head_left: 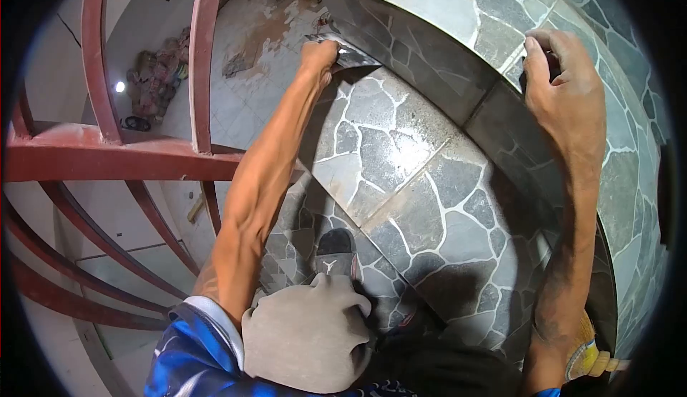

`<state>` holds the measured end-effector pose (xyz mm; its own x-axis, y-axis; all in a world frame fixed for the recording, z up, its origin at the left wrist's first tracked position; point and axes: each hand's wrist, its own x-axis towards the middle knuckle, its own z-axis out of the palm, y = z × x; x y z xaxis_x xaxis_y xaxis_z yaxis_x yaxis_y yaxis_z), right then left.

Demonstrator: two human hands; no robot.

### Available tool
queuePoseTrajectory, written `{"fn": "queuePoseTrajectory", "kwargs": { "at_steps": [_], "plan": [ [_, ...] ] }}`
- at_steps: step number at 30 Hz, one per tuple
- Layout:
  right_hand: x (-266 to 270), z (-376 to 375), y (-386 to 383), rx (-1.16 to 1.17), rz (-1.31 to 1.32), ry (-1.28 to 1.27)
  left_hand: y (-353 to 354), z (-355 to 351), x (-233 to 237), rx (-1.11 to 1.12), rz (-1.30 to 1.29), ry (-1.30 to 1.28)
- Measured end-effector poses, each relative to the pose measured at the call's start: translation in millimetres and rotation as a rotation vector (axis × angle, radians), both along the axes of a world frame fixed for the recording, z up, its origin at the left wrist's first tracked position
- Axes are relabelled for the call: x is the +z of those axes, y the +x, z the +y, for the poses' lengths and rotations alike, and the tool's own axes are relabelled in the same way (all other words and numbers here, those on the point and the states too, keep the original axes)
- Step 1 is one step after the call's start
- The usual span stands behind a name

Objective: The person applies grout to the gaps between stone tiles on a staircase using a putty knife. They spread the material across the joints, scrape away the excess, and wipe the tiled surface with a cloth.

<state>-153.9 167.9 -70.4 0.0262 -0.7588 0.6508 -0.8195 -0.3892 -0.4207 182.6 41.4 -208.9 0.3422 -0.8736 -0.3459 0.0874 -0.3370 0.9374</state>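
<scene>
My left hand (320, 59) is closed at the far left end of a stair tread (401, 146) tiled in a grey crazy-paving pattern with white lines. Its fingers grip a shiny flat metal trowel (356, 56), which lies close against the dark riser (436, 75). My right hand (569, 75) is raised over the edge of the upper tread (436, 10), fingers curled towards the thumb. A dark patch shows inside its curl, and I cannot tell what it is.
A red metal railing (129, 155) runs along the left, with a lower floor beyond it. Rubble and sacks (161, 75) lie down there. My sandalled foot (336, 254) rests on a lower step. A yellow object with a wooden handle (605, 363) is at bottom right.
</scene>
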Motion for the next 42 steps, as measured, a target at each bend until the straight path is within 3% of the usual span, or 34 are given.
{"fn": "queuePoseTrajectory", "kwargs": {
  "at_steps": [3, 6, 8, 10, 12, 16, 17, 20, 21, 25, 28, 32, 36, 40, 42],
  "plan": [
    [1, -1, -2, -0.01, 0.0, -0.004, -12, 24, 20, -0.024, 0.04, -0.085],
    [-4, -1, -2, 0.008, 0.014, 0.0, -6, 8, 0, 0.027, -0.055, -0.029],
    [1, -7, -5, -0.001, 0.028, -0.026, -27, 24, 23, -0.025, -0.166, -0.086],
    [0, -3, -2, -0.02, 0.034, -0.006, -42, 50, 40, -0.011, 0.096, -0.106],
    [-1, -3, -1, -0.038, 0.023, 0.018, -31, 34, 10, -0.018, -0.014, -0.1],
    [0, -3, -2, -0.018, -0.004, 0.04, -59, 48, 20, -0.017, -0.026, -0.106],
    [0, -3, -4, -0.028, 0.01, 0.025, -56, 47, 17, -0.099, -0.164, -0.099],
    [-2, -3, -3, -0.036, 0.036, 0.021, -62, 54, 17, -0.097, -0.125, -0.099],
    [-3, -3, -3, -0.032, 0.034, 0.025, -62, 50, 11, -0.055, 0.004, -0.097],
    [-1, -3, -4, -0.014, 0.024, -0.013, -82, 69, 23, -0.048, 0.022, -0.098],
    [-2, -3, -6, -0.027, 0.021, 0.05, -73, 56, -2, -0.067, -0.02, -0.033],
    [-3, -2, -8, -0.023, 0.002, 0.101, -100, 91, 33, -0.091, 0.113, -0.053],
    [-4, -6, -10, -0.01, 0.027, 0.075, -107, 87, 12, -0.072, 0.005, -0.004],
    [-1, -4, -10, -0.023, 0.017, 0.111, -127, 117, 26, -0.103, 0.217, -0.056],
    [-5, -3, -10, -0.026, 0.039, 0.095, -124, 113, 3, -0.135, 0.076, -0.06]
  ]
}}
